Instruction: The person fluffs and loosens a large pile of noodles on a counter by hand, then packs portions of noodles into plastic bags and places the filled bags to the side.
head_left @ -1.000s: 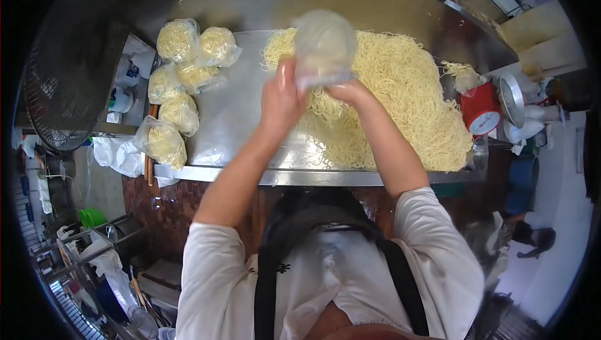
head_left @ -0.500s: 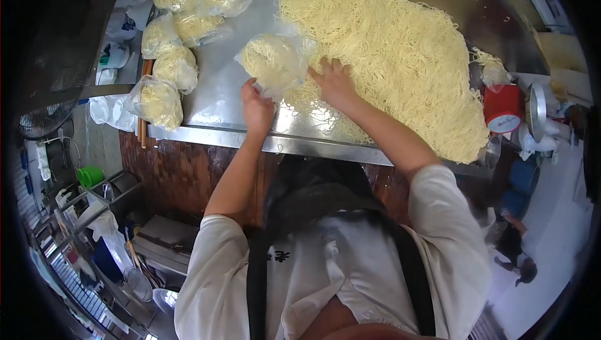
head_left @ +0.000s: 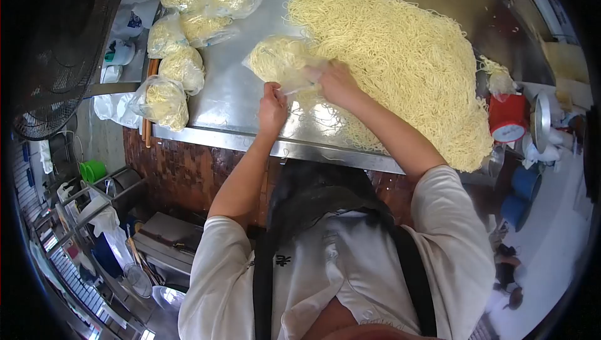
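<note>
A clear plastic bag of noodles [head_left: 274,56] lies on the steel table, left of a large heap of loose pale-yellow noodles [head_left: 400,58]. My left hand [head_left: 273,113] pinches the near edge of that bag between thumb and fingers. At the bag's right side, my right hand [head_left: 339,85] has its fingers closed on the loose plastic, which is stretched between both hands. Part of the right fingers is hidden behind the film. Some stray noodles lie scattered under and around my wrists.
Several filled bags of noodles [head_left: 183,68] stand along the table's left side, beside brown wooden sticks [head_left: 148,128]. The steel table [head_left: 219,105] has a raised front edge near my apron. A red scale [head_left: 506,118] stands at right. Another person [head_left: 508,271] is at lower right.
My right hand has gone from resting at the noodle heap to gripping the bag's loose plastic. The plastic is now drawn out to the right, and my left hand has shifted slightly right.
</note>
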Tool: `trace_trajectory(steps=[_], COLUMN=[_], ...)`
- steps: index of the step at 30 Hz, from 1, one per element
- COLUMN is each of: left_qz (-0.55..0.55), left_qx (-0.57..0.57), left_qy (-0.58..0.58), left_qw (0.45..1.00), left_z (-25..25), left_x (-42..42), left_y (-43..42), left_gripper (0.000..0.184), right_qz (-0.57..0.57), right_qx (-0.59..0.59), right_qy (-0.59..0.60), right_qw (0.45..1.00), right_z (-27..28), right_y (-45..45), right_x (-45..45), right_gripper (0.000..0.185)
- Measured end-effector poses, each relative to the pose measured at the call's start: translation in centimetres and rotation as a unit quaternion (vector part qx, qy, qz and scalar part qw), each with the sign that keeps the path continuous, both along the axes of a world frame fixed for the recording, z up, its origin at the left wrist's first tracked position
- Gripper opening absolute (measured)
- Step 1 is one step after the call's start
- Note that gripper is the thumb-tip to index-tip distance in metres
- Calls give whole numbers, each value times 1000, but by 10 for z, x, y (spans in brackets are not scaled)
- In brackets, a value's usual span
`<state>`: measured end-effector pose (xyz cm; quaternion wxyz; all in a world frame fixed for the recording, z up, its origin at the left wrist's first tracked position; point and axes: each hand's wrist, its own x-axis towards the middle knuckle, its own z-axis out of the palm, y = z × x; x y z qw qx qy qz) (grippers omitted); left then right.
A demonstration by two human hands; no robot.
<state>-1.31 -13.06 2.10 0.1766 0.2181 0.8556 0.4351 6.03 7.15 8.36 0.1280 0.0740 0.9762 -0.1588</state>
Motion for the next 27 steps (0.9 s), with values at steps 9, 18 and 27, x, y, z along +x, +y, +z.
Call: trace_trajectory(steps=[9,18,27], left_qz=[-118,-271,-370], left_qx=[53,-56,-100], left_qy=[-80,416,97], left_qw=[988,866,919], left_z=[58,37,59], left_x=[47,-20,-74], left_y=[48,89,95], left_gripper=[18,58,42], right_qz=[82,-102,-209], right_qx=[-59,-342,-20], right_qy=[-185,101,165], right_qw=[977,929,964], right_z=[-6,-41,-5], right_y=[-7,35,7], right_x=[-68,40,44], right_gripper=[47,59,77])
